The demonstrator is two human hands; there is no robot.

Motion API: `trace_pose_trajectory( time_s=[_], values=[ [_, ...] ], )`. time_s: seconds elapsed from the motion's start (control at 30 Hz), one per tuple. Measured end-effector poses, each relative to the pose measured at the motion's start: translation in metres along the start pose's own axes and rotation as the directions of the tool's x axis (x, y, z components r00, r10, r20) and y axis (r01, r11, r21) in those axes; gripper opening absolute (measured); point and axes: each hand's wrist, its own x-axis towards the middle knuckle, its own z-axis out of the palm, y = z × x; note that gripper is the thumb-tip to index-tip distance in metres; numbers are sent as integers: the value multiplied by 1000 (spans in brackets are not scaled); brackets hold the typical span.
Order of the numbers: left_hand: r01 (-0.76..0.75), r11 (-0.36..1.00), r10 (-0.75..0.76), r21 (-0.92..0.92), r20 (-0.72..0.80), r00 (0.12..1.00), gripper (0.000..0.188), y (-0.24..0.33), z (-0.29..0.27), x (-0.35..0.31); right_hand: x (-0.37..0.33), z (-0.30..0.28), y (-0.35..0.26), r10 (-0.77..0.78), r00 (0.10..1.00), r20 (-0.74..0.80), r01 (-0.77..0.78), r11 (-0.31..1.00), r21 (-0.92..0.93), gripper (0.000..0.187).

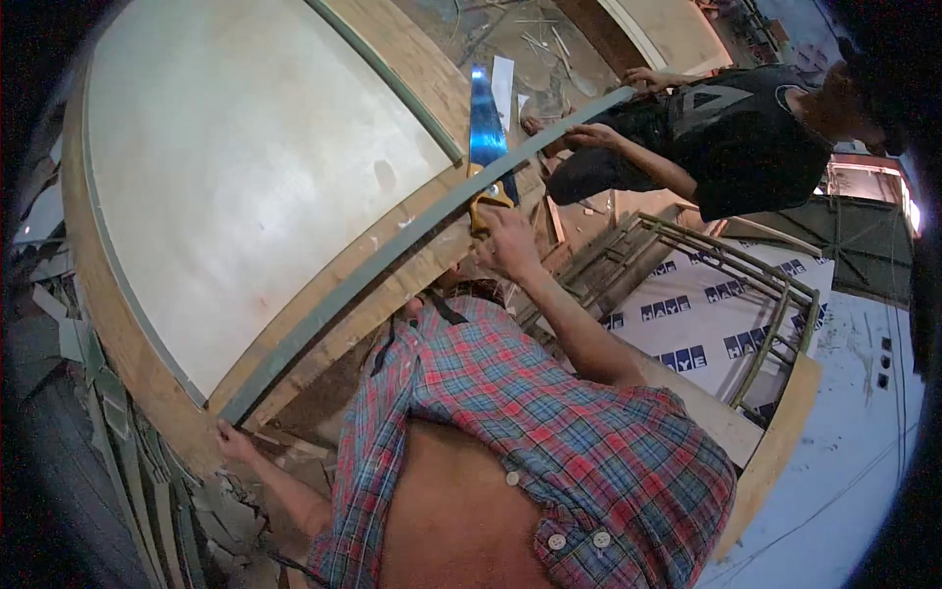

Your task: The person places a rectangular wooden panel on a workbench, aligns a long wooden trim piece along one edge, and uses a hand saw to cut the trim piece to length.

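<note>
A long grey-green strip (343, 291) runs slantwise along the edge of the wooden bench top (432, 263). My left hand (235, 444) is closed on the strip's near left end. In my right hand (510, 243) is a handsaw (488, 123), gripped by its yellow and black handle. The shiny blade reflects blue light and points away from me. The strip passes over the saw near the handle; whether they touch I cannot tell. At the far right end, a co-worker in dark clothes (736, 137) has both hands on the strip.
A large pale panel (265, 187) with a grey-green edging strip (392, 83) lies on the bench. Offcuts (128, 432) are heaped at the left. To the right are a metal frame (785, 304) and a printed white sheet (677, 319). Debris litters the floor (549, 59) beyond.
</note>
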Motion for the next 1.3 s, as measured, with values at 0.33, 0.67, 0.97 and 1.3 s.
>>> trace_pose_trajectory(
  time_s=[0.33, 0.67, 0.97, 1.3],
  values=[
    [181, 964, -189, -196, -25, 982, 57, 10, -24, -13, -59, -1, 22, 81, 966, 245, -48, 990, -136, 43],
    [34, 979, -61, -200, -129, 990, 56, 39, -22, -24, -191, -9, 28, 191, 895, 403, -167, 981, -93, 35],
    [-37, 999, 36, -8, -137, 990, 49, 40, -10, -10, -242, -38, 17, 141, 989, 35, -145, 980, 135, 41],
    [-75, 994, 69, -74, -80, 994, 47, 26, -5, 15, -342, -65, -14, 211, 960, -186, -214, 977, 3, 11]
  ],
)
